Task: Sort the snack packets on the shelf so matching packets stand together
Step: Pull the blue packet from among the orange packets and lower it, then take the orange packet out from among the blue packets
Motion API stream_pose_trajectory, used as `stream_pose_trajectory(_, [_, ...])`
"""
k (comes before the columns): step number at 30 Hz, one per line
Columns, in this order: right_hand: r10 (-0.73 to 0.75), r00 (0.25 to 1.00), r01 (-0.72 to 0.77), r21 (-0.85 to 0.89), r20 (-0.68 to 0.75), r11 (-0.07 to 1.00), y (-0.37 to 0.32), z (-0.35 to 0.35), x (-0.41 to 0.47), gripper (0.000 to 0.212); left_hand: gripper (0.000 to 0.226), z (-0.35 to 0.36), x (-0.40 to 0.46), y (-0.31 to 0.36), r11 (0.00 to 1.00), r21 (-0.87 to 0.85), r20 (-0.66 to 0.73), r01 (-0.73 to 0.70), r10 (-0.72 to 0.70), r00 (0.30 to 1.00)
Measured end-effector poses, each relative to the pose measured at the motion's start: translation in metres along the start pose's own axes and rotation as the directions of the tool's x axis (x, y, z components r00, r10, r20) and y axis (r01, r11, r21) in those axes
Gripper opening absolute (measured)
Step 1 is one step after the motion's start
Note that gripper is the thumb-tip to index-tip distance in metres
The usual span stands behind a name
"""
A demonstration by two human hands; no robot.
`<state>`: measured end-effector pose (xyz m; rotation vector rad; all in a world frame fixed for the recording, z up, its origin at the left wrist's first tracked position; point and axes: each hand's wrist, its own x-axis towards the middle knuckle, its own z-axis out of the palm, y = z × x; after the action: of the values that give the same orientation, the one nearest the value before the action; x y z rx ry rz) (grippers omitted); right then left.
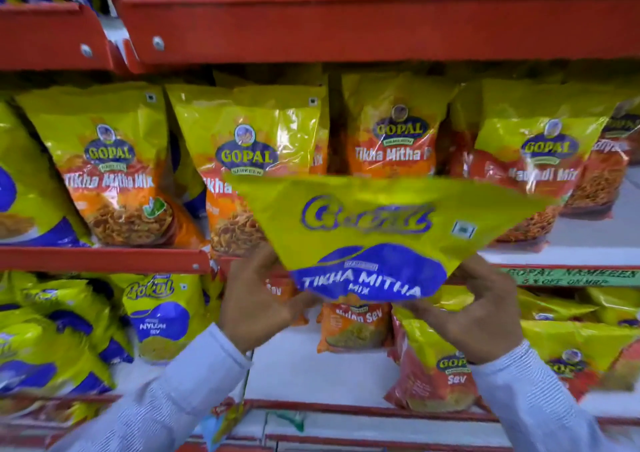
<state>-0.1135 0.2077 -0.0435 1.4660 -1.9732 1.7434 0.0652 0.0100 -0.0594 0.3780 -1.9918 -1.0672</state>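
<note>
A yellow and blue Gokul Tikha Mitha Mix packet (377,230) is held up in front of the middle shelf. My left hand (258,299) grips its lower left edge and my right hand (481,313) grips its lower right edge. Behind it on the middle shelf stand yellow and orange Gopal Tikha Mitha Mix packets (114,174), (242,161), (394,133). A Gopal packet of another mix (540,167) stands to their right. The held packet hides the lower parts of the middle ones.
Red shelf rails (346,26), (100,259) run above and below the row. Lower left holds Gokul Nylon Sev packets (161,316). An orange Nylon Sev packet (353,327) and a red Gopal Sev packet (436,368) stand on the white lower shelf (311,372).
</note>
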Motion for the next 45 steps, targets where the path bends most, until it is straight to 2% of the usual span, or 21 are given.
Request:
stream_pose_trajectory(3, [0.02,0.997,-0.021,0.007,0.077,1.0,0.001,0.035,-0.033,0.031,0.055,-0.021,-0.04,-0.024,0.993,0.082,0.021,0.081,-0.083,0.996])
stream_pose_trajectory(6, [0.19,0.955,-0.196,0.004,0.227,0.981,0.025,0.082,-0.068,0.05,0.056,-0.033,-0.082,-0.063,0.955,0.162,0.054,0.248,-0.26,0.964])
stream_pose_trajectory(8, [0.337,0.868,-0.379,0.049,0.365,0.924,0.057,0.115,-0.093,0.052,0.063,-0.036,-0.104,-0.107,0.91,0.127,0.109,0.396,-0.409,0.906])
stream_pose_trajectory(10, [0.453,0.78,-0.516,0.032,0.432,0.856,0.091,0.148,-0.11,0.059,0.067,-0.038,-0.119,-0.146,0.869,0.112,0.155,0.481,-0.493,0.856])
stream_pose_trajectory(14, [0.597,0.622,-0.659,-0.073,0.506,0.748,0.141,0.198,-0.123,0.055,0.074,-0.034,-0.126,-0.205,0.83,0.129,0.21,0.543,-0.558,0.803])
stream_pose_trajectory(16, [0.612,0.599,-0.653,-0.126,0.516,0.746,0.147,0.214,-0.118,0.052,0.077,-0.036,-0.125,-0.234,0.819,0.144,0.23,0.556,-0.574,0.786])
stream_pose_trajectory(18, [0.618,0.605,-0.622,-0.187,0.502,0.761,0.153,0.223,-0.113,0.05,0.067,-0.035,-0.12,-0.244,0.8,0.168,0.242,0.577,-0.6,0.762])
stream_pose_trajectory(21, [0.645,0.619,-0.563,-0.321,0.447,0.762,0.129,0.225,-0.101,0.043,0.066,-0.043,-0.102,-0.208,0.799,0.362,0.208,0.48,-0.571,0.794])
stream_pose_trajectory(24, [0.617,0.674,-0.316,-0.597,0.405,0.737,0.079,0.213,-0.085,0.052,0.085,-0.058,-0.1,-0.185,0.719,0.634,0.147,0.284,-0.473,0.869])
stream_pose_trajectory(27, [0.543,0.753,-0.057,-0.786,0.371,0.616,0.018,0.199,-0.055,0.038,0.076,-0.089,-0.095,-0.158,0.577,0.81,0.125,0.104,-0.343,0.931])
stream_pose_trajectory(31, [0.221,0.92,0.139,-0.796,0.324,0.589,-0.05,0.202,-0.008,0.042,0.061,-0.131,-0.067,-0.102,0.497,0.866,0.086,-0.058,-0.034,0.996])
stream_pose_trajectory(34, [-0.006,0.948,0.229,-0.67,0.318,0.706,-0.079,0.222,0.022,0.034,0.053,-0.163,-0.042,-0.075,0.426,0.899,0.019,-0.098,0.186,0.982])
stream_pose_trajectory(36, [-0.128,0.947,0.292,-0.62,0.295,0.728,-0.094,0.239,0.041,0.04,0.056,-0.185,-0.028,-0.063,0.38,0.922,-0.038,-0.071,0.272,0.962])
stream_pose_trajectory(38, [-0.19,0.937,0.334,-0.6,0.292,0.726,-0.105,0.257,0.058,0.051,0.063,-0.201,-0.014,-0.057,0.325,0.945,-0.064,-0.029,0.272,0.96])
stream_pose_trajectory(41, [-0.191,0.931,0.347,-0.589,0.312,0.73,-0.116,0.291,0.078,0.067,0.075,-0.224,0.006,-0.055,0.278,0.959,-0.107,0.051,0.189,0.976])
stream_pose_trajectory(45, [-0.015,0.942,0.207,-0.544,0.335,0.813,-0.118,0.326,0.096,0.08,0.078,-0.243,0.028,-0.071,0.277,0.955,-0.137,0.108,0.087,0.987])
